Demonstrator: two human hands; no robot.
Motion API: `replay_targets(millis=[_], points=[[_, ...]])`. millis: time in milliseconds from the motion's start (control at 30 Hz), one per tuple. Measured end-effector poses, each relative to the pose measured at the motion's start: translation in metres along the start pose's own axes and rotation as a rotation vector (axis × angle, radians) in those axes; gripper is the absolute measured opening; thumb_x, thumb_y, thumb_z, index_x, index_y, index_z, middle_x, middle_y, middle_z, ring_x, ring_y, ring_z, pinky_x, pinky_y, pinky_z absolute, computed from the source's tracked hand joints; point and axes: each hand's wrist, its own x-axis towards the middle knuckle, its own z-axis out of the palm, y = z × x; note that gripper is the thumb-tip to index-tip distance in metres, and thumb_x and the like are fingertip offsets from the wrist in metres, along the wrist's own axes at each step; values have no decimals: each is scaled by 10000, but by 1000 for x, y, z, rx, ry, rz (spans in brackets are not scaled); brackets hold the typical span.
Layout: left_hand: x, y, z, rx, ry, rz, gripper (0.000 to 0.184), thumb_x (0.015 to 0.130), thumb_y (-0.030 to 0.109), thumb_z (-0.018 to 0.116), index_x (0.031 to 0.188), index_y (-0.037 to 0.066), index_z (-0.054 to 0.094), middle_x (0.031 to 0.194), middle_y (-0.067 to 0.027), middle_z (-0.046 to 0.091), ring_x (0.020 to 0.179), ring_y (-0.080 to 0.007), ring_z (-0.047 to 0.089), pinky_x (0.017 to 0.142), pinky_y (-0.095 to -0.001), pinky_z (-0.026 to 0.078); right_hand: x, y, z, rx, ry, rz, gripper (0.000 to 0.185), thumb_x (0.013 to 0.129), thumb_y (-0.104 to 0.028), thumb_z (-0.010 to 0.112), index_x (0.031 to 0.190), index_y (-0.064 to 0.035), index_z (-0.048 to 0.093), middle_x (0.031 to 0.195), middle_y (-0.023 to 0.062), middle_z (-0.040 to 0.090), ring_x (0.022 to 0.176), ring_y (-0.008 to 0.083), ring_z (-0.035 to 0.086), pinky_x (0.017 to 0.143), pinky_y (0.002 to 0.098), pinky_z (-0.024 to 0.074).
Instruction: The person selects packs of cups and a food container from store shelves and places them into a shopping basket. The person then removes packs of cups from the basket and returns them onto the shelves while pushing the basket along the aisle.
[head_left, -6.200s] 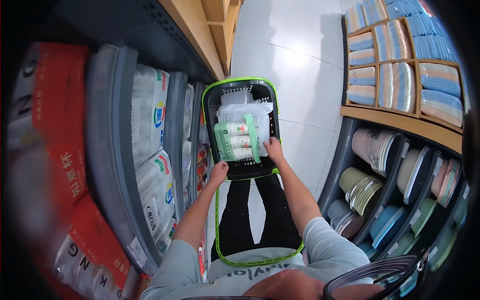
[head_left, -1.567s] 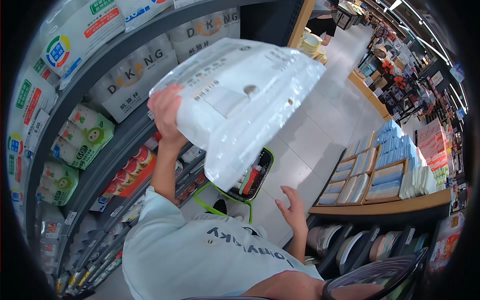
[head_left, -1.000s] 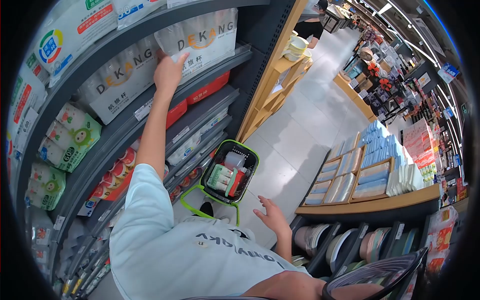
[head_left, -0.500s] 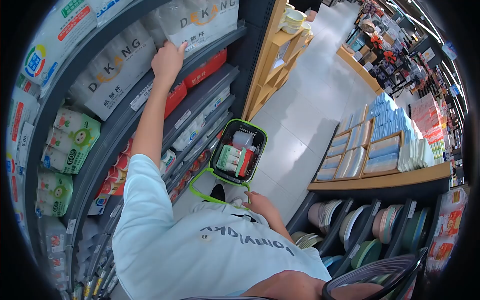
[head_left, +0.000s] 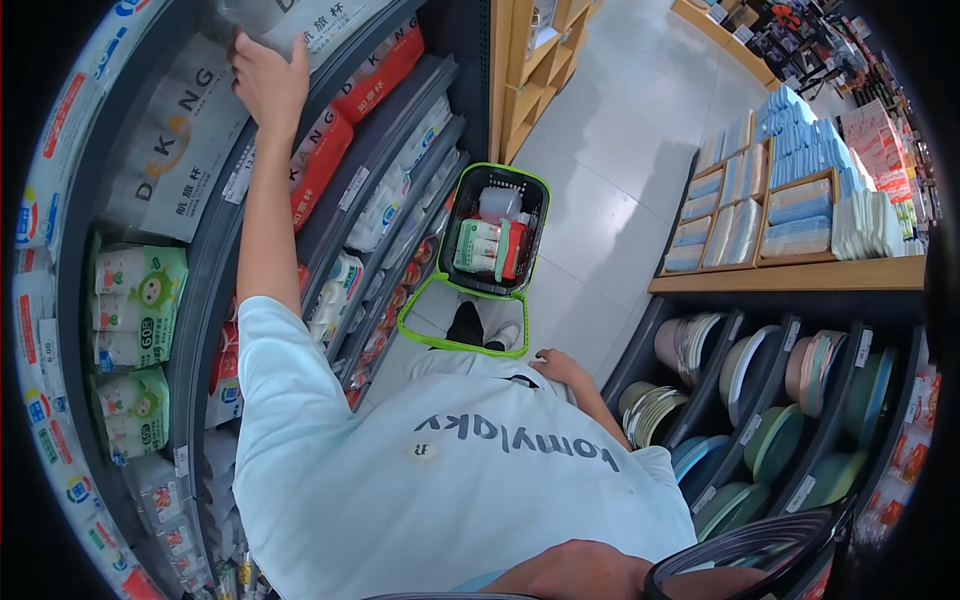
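My left hand (head_left: 268, 85) reaches up to the top shelf on the left, thumb and fingers spread against a clear-and-white DEKANG bag of plastic cups (head_left: 325, 28). Another DEKANG bag (head_left: 180, 150) stands just left of the hand. My right hand (head_left: 562, 368) hangs beside my hip, fingers loose and holding nothing. Ahead of my feet, a black shopping basket with a green rim (head_left: 545, 235) sits on the floor. Its green handle (head_left: 415, 338) is folded over toward my shoes. Inside are a green-and-white pack of rolls (head_left: 476, 246), a red packet (head_left: 514, 250) and a translucent container (head_left: 499, 204).
Red DEKANG bags (head_left: 385, 70) fill the shelf below. Green-and-white roll packs (head_left: 140, 305) stand at left. To the right, a display unit holds folded blue-and-white items (head_left: 798, 220) above racks of plates (head_left: 775, 440). A wooden shelf (head_left: 530, 85) stands ahead.
My right hand has come off the basket handle and drawn back to my hip. The handle has dropped toward my feet. My left hand has shifted along the bag, with its thumb spreading.
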Motion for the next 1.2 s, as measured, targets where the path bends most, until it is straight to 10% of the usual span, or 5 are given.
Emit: replay_targets(millis=[300,667,1033,1100,1200], points=[[-2,2,4,83,40,90,844,850,427,684,1416,-25,252,1293,-299,445,1199,-442,484,971,-572,383,62,168,88,407,114,261,462,893,-396,652,1132,-1,678,1021,174,708,919,313,677,791,467,533],[-1,2,8,144,-12,91,868,852,443,674,1440,-24,239,1305,-300,409,1194,-476,447,1008,-574,326,53,150,72,729,128,335,369,921,-356,622,1041,-8,650,810,58,662,683,173,640,533,317,489],[-18,23,3,32,131,325,587,854,301,706,1347,45,516,1453,-270,252,1336,-419,278,1077,-568,220,133,88,54,635,259,185,414,895,-326,666,1101,32,646,846,136,693,706,204,673,646,350,538],[-55,36,24,-194,84,516,480,840,206,705,1276,52,577,1421,-242,327,1319,-405,323,1077,-526,264,148,82,50,619,264,185,414,891,-322,671,1098,35,647,851,148,697,708,207,678,665,351,543],[-164,73,75,-669,-602,378,374,786,88,661,1150,27,596,1208,-183,574,1159,-338,541,1021,-459,380,164,89,56,500,306,200,398,885,-314,671,1092,25,659,865,163,707,743,227,694,705,367,550]])
